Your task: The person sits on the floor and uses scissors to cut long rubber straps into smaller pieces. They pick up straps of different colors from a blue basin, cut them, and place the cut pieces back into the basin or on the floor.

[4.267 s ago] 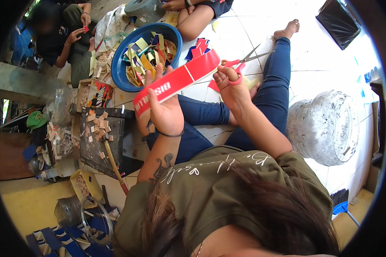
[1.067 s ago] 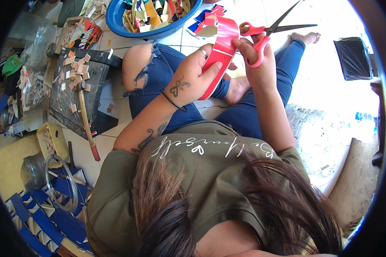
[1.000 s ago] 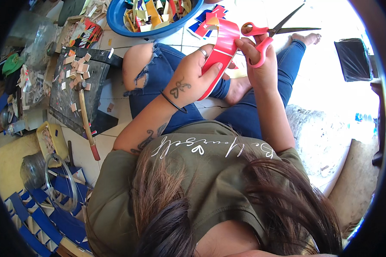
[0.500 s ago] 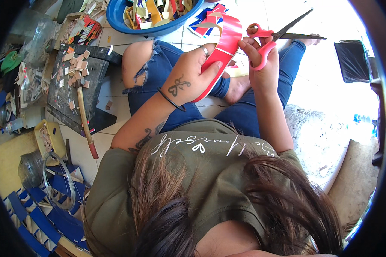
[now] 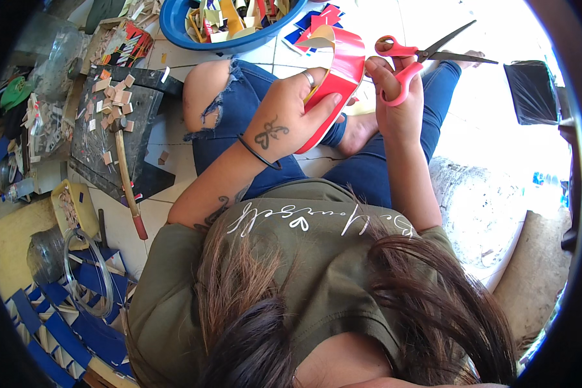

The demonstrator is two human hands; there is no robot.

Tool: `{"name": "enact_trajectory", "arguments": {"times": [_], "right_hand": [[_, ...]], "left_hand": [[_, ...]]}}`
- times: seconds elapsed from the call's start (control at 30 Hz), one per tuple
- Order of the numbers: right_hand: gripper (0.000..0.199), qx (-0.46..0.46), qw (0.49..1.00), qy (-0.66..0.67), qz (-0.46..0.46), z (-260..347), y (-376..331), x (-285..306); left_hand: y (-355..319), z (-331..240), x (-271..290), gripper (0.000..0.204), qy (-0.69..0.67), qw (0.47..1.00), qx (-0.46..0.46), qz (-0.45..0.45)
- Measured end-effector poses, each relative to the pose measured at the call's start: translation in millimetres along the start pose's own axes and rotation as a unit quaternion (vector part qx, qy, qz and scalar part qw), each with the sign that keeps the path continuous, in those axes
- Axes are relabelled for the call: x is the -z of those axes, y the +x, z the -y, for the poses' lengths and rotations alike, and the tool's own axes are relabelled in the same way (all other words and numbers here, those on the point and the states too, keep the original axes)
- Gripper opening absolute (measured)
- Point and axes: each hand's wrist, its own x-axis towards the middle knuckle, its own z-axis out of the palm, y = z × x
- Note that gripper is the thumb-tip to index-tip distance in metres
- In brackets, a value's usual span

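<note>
My left hand is closed around a long, curled red strip with a pale yellow backing, its thumb pressed on the red face. The strip's upper end bends over to the left. Opposite it, my right hand has its fingers through the pink handles of a pair of scissors. The dark blades stand apart and point away to the right, off the strip. My right thumb and fingertip are close to the strip's right edge; whether they touch it I cannot tell.
Beyond my knee is a blue basin full of strip scraps. Red and blue cut pieces lie beside it on the tiles. To the left, a hammer and small wooden pieces rest on a dark board. Blue-and-white pieces are piled lower left.
The right hand and scissors have shifted slightly right, and the fingertips have drawn back from the strip's edge. The strip's upper part has turned a little, showing more curl.
</note>
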Motion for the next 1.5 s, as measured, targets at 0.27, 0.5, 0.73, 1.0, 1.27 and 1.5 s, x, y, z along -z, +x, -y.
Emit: {"name": "enact_trajectory", "arguments": {"times": [0.27,0.5,0.73,1.0,1.27,1.5], "right_hand": [[0.035,0.03,1.0,0.0,-0.01,-6,-4,-3],[0.035,0.029,0.998,-0.048,0.001,-1,-4,-7],[0.036,0.013,0.998,0.045,-0.034,-5,-5,-12],[0.039,0.017,0.995,0.07,-0.073,-9,-9,-17],[0.037,0.012,0.995,0.071,-0.063,-7,-10,-19],[0.034,0.016,0.997,0.056,-0.058,-7,-10,-20]], "left_hand": [[1,1,0,0.018,0.022,0.999,-0.022,-0.028],[0,3,-5,0.019,-0.009,0.998,-0.011,-0.065],[1,7,-8,0.022,-0.047,0.995,-0.037,-0.075],[-1,1,-6,0.017,0.026,0.998,-0.041,-0.038],[-3,-7,-6,0.016,-0.025,0.999,0.003,-0.029],[-1,-3,-7,0.018,-0.009,0.998,-0.034,-0.059]]}}
